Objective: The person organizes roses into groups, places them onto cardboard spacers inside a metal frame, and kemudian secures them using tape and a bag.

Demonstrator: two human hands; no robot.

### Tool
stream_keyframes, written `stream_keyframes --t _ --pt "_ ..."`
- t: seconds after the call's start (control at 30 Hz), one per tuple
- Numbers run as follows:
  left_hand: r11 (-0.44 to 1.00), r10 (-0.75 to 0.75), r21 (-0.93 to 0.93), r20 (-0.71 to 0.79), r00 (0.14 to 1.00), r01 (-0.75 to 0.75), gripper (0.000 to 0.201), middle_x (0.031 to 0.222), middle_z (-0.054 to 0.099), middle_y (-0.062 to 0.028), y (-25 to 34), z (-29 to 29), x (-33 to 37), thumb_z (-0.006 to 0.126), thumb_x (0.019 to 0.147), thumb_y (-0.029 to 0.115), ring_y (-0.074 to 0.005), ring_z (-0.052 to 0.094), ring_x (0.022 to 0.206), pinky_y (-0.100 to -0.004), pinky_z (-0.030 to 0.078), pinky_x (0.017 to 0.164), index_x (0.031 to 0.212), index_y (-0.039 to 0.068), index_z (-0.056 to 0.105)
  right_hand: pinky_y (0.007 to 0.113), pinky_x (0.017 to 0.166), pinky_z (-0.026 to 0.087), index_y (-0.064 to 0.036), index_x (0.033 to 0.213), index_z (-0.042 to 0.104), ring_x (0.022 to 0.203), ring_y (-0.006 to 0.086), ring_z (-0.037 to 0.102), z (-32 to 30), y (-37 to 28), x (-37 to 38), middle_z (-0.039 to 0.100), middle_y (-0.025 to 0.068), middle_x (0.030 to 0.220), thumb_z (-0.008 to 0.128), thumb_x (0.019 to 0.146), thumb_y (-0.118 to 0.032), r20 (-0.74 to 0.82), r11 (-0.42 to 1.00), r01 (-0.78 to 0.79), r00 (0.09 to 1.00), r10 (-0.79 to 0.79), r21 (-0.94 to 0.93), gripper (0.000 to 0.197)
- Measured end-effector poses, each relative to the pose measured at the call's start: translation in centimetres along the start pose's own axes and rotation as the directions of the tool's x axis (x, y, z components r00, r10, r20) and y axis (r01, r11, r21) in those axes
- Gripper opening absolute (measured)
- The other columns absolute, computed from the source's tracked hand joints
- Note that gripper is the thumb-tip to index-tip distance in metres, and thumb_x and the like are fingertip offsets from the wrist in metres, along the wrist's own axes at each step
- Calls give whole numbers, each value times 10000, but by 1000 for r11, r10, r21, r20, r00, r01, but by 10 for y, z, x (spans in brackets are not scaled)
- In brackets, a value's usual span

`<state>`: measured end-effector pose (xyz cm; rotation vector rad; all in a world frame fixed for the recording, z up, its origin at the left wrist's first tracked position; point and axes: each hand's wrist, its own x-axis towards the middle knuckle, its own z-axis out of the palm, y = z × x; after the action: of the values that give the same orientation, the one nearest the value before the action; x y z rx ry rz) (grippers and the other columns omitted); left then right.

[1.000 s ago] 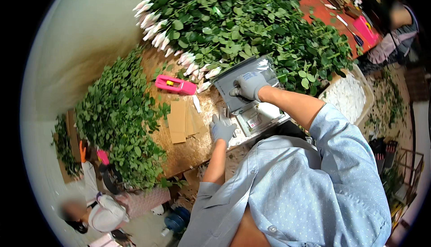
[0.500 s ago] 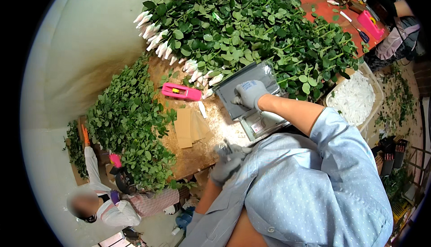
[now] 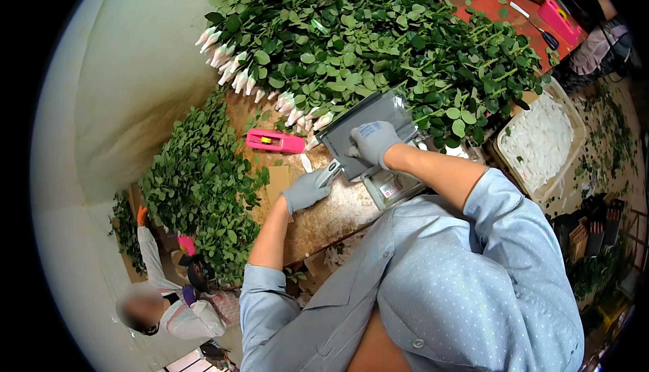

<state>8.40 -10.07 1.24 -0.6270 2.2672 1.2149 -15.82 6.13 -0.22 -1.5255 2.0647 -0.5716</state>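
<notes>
Left hand (image 3: 307, 191), gloved grey: fingers closed around a small grey-and-white tool (image 3: 331, 167), its end at the lower-left corner of a dark grey panel (image 3: 343, 137). The glove hides most of the tool; kind not determinable. Right hand (image 3: 375, 143), also gloved, lies on the panel with fingers bent; cannot tell whether they grip it or only press.

Panel position: tilted, above a light grey box-shaped device (image 3: 399, 188) at the near edge of the wooden worktop (image 3: 338, 211). Its far side borders the large heap of leafy stems (image 3: 378, 47), leaving little room there. Bare wood between left wrist and device, running to the near edge. Pink dispenser (image 3: 275, 141) and a white slip (image 3: 306, 162) lie beyond the left hand, near it.

Obscured: the cardboard (image 3: 276, 177) is partly covered by left hand and forearm; the device is partly covered by panel, right forearm and shirt (image 3: 466, 257). Co-worker at left is partly behind the shirt sleeve; person at upper right is cut off by the dark fisheye rim.
</notes>
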Motion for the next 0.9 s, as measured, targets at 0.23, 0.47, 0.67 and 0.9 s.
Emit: stream_keyframes --t 0.23,0.47,0.67,0.9 --pt "903 -111 403 -114 987 148 362 1028 719 -235 60 -3 15 710 886 385 -415 693 981 -480 546 882 1036 56 685 495 851 565 -75 1038 729 978 366 728 2 2 0 763 152 1009 592 983 -391 -36 999 31 999 -32 -15 349" --pt "901 -156 402 -52 986 164 401 1088 723 -232 47 -11 14 704 886 409 -410 692 1047 -478 541 936 1108 75 700 484 860 555 -88 1050 692 962 370 717 11 -3 2 750 154 1010 536 1020 -362 -105 994 62 992 -71 -88 317" --pt "915 102 388 35 994 -107 456 1135 706 -213 21 -25 3 700 919 384 -410 665 1102 -483 514 951 1250 86 598 497 815 556 -95 1061 670 910 389 699 10 -21 -14 715 176 1006 600 1007 -326 -174 980 19 983 -54 -199 247" --pt "960 18 277 35 999 -27 455 1136 701 -227 20 -9 5 733 930 437 -417 654 1120 -501 507 951 1185 77 624 505 829 547 -102 1133 690 947 399 696 12 -23 -10 719 181 1047 590 1013 -334 -116 984 -26 993 6 -178 280"
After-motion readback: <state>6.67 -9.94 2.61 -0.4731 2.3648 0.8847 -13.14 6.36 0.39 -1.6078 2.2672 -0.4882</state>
